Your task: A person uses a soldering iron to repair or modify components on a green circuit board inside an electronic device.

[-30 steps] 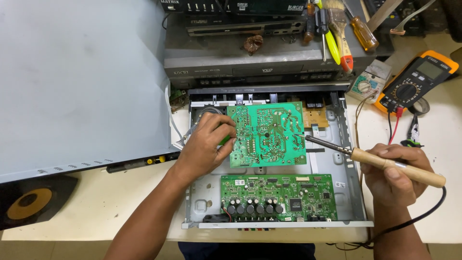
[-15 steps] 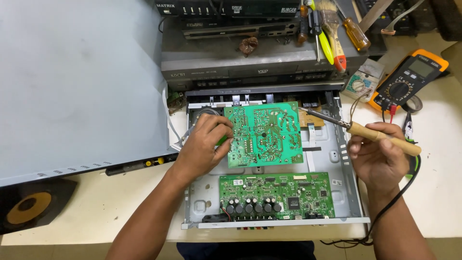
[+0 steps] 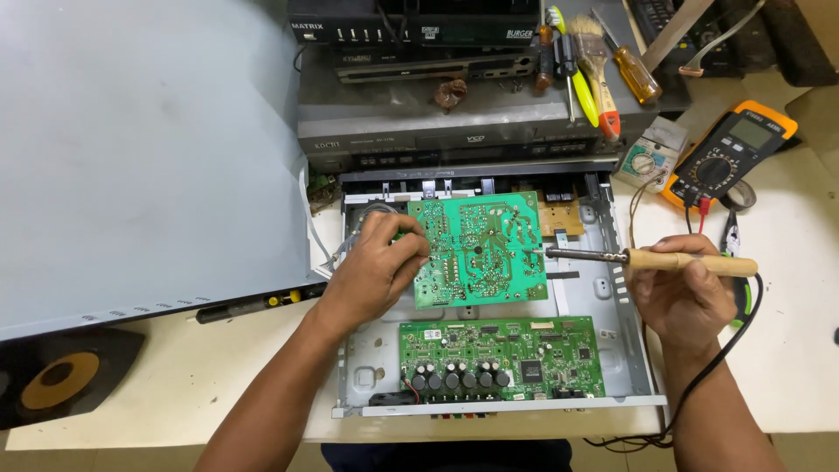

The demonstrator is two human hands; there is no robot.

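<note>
Left hand point(image 3: 371, 271) pinches the upturned green circuit board point(image 3: 479, 252); right hand point(image 3: 686, 288) grips the soldering iron point(image 3: 651, 259), tip pointing left at the board's right edge.

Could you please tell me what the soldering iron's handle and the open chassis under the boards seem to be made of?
Soldering iron handle: looks like wood, pale tan and matt, though plastic cannot be ruled out. Chassis: seemingly bare sheet metal, grey with a dull sheen, punched holes and folded edges.

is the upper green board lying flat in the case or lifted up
Lifted. The left hand grips the green board by its left edge, solder side up, skewed across the open metal case.
</note>
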